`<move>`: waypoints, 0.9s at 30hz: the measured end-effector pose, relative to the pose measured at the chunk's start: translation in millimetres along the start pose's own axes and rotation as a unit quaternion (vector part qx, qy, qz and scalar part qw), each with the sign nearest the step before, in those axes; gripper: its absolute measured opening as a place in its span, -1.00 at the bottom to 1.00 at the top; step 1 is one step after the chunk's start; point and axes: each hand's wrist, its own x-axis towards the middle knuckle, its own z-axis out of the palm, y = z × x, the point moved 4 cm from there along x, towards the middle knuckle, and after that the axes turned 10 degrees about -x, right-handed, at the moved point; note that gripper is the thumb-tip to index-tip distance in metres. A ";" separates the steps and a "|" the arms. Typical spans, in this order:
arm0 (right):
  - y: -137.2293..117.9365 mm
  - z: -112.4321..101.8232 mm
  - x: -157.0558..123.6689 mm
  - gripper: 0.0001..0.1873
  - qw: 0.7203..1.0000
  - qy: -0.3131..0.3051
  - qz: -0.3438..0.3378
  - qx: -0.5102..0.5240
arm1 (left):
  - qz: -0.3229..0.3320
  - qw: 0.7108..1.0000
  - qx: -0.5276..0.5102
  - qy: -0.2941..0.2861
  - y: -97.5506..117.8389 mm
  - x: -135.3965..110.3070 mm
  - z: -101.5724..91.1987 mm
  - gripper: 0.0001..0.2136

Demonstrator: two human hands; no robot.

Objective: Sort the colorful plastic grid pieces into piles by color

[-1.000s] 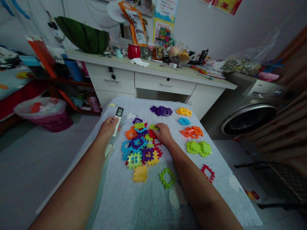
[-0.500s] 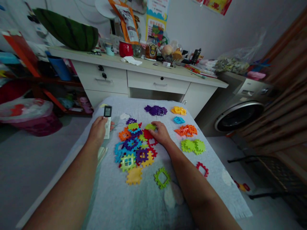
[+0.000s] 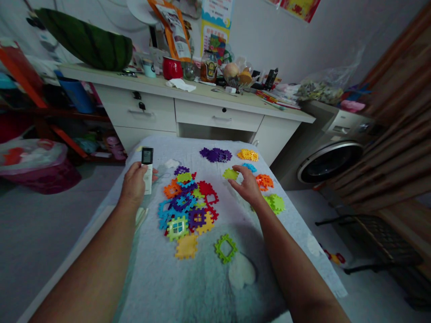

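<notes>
My left hand is closed around a white remote control with a dark screen at its top, held upright over the left side of the cloth. My right hand pinches a yellow-green plastic interlocking tile between thumb and fingers, to the right of the mixed pile. That pile of notched tiles holds blue, purple, red, orange, green and yellow pieces. Sorted by colour are purple tiles, yellow tiles, blue tiles, orange tiles and green tiles, the last partly behind my right forearm.
A green tile frame lies near the front of the cloth-covered table. Behind stands a white desk with a watermelon piece, jars and papers. At right are a washing machine and a dark rack.
My right hand has moved right from the pile, carrying the yellow-green tile. The red tile beneath it is now uncovered. My left hand still holds the remote. The view has shifted slightly.
</notes>
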 end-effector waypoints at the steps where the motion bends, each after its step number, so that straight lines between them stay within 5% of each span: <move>1: 3.9 -5.3 -3.2 -0.56 1.000 0.003 0.008 -0.006 | 0.000 1.000 -0.005 0.006 0.5 0.3 0.0 -0.78; 9: 56.3 -58.4 -35.1 -0.49 0.991 0.033 0.129 -0.014 | 0.002 1.000 0.000 0.020 -5.4 5.9 -6.1 -0.77; 15: 76.1 -86.5 -79.1 -0.50 0.987 -0.011 0.153 -0.046 | -0.010 0.999 0.015 0.039 -9.0 8.8 -9.1 -0.79; 21: 75.2 -96.9 -106.3 -0.59 0.985 -0.024 0.143 -0.097 | -0.020 0.998 -0.002 0.053 -8.6 9.0 -8.9 -0.78; 27: 67.0 -83.7 -112.5 -0.65 0.981 -0.024 0.092 -0.170 | -0.023 0.998 -0.008 0.055 -2.9 3.7 -5.4 -0.77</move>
